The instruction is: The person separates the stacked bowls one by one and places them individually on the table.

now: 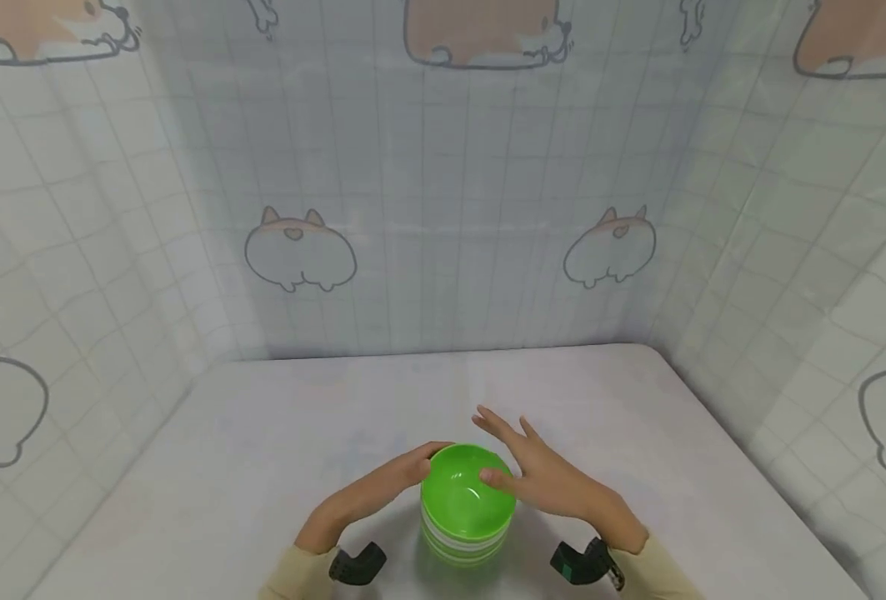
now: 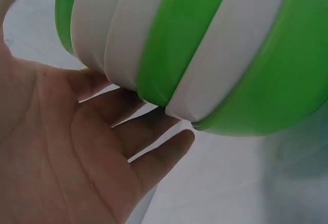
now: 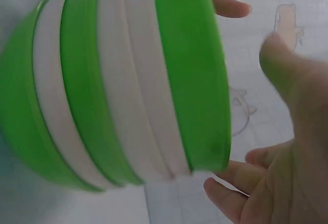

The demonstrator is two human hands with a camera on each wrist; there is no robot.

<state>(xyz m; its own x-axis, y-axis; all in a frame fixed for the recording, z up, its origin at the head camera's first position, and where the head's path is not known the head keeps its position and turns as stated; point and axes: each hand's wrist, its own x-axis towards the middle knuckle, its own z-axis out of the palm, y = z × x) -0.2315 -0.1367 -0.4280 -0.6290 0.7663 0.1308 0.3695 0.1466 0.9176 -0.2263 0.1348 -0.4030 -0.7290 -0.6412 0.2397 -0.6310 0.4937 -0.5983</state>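
A stack of nested green and white bowls (image 1: 463, 533) stands near the front of the white table, a green bowl (image 1: 467, 492) on top with its hollow facing up. At the stack's left side is my left hand (image 1: 401, 477); its extended fingers (image 2: 154, 124) lie along the far side of the bowls, and its thumb is near the rim. In the left wrist view the palm is apart from the bowls. My right hand (image 1: 543, 475) is spread at the right side, its thumb (image 3: 287, 62) over the top bowl's rim and several fingers (image 3: 225, 198) beside it.
The white tabletop (image 1: 322, 408) extends behind and to both sides of the stack. A pale curtain (image 1: 450, 275) with a grid and dog drawings encloses the back and sides. Dark wrist devices (image 1: 358, 564) are worn below both hands.
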